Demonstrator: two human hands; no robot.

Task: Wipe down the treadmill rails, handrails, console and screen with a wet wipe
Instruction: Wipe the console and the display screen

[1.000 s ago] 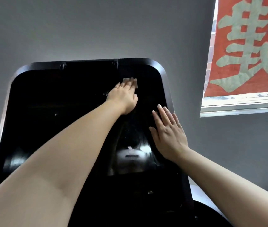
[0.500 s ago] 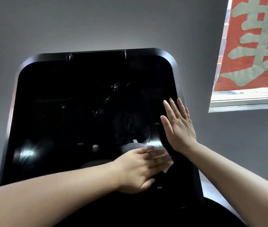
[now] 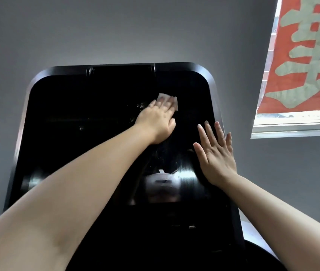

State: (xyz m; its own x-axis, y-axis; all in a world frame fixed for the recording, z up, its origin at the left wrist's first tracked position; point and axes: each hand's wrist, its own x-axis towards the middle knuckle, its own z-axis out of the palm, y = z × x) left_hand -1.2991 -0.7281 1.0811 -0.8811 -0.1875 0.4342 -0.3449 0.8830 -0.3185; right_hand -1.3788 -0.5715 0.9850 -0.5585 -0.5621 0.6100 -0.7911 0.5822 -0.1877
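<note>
Right now, from the head camera, you are on the screen step of the job. Your left hand (image 3: 156, 119) lies flat on the black treadmill screen (image 3: 73, 122), fingers straight and together, pressing the wet wipe (image 3: 168, 98) against the glass in the upper middle of the screen, a little right of its centre line; only the far edge of the wipe shows past your fingertips. Your right hand (image 3: 214, 155) rests open on the screen's right edge, fingers straight and slightly spread, holding nothing; it looks to be steadying the panel while the other hand rubs. Faint wet streaks and specks sit on the glass just left of and below the wipe, which suggests that part has been covered. The left half of the screen and its upper corners show no such marks that you can make out, though the glass is dark and the glare low on it hides detail. For the next move, judge it this way: keep the palm flat so the wipe stays under your fingers, and carry the strokes toward the left side of the screen and along its top edge. The console sits below the screen, mostly in shadow. The rails and handrails are out of view. A red banner (image 3: 307, 55) hangs over the window to the right of the screen.
</note>
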